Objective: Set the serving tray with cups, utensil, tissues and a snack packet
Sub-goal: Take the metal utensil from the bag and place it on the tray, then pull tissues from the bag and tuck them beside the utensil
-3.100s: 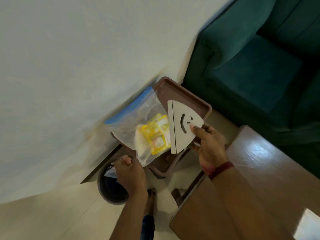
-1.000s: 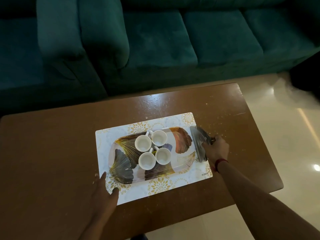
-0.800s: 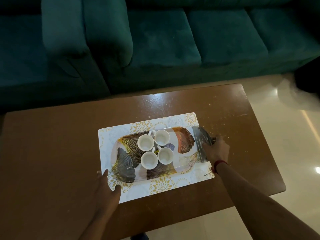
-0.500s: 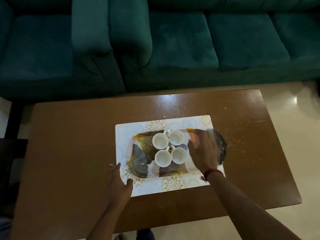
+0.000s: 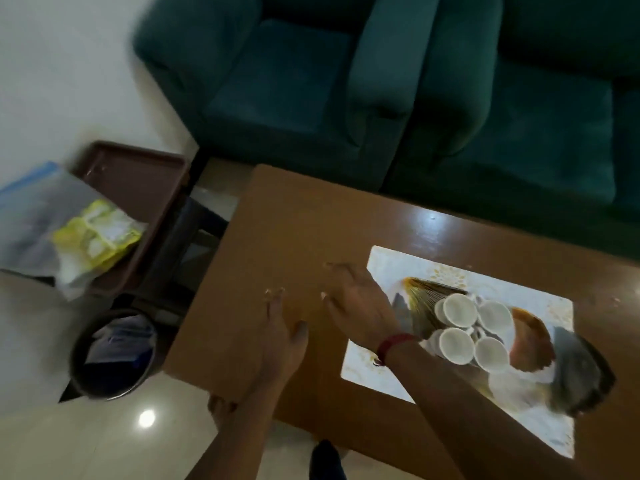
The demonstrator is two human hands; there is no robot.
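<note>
The leaf-patterned serving tray [image 5: 420, 299] lies on a white placemat [image 5: 384, 268] on the brown table [image 5: 284, 216]. Several white cups [image 5: 460, 310] stand clustered on it. A grey wedge-shaped tissue holder [image 5: 578, 372] sits at the tray's right end. Both my hands are empty and stretched leftward over the table: my left hand [image 5: 280, 327] with straight fingers, my right hand [image 5: 360, 306] spread just left of the tray. Off the table at the left, a clear bag with yellow snack packets [image 5: 93, 233] lies on a brown side stand [image 5: 138, 174].
A round bin [image 5: 110, 355] with a dark liner stands on the floor below the side stand. A dark green armchair [image 5: 284, 81] and sofa [image 5: 540, 109] run along the table's far side. My foot [image 5: 325, 459] shows near the table's front edge.
My right hand has let go of the tissue holder, which now sits on the tray's right end. Both hands and my view have swung left toward the side stand.
</note>
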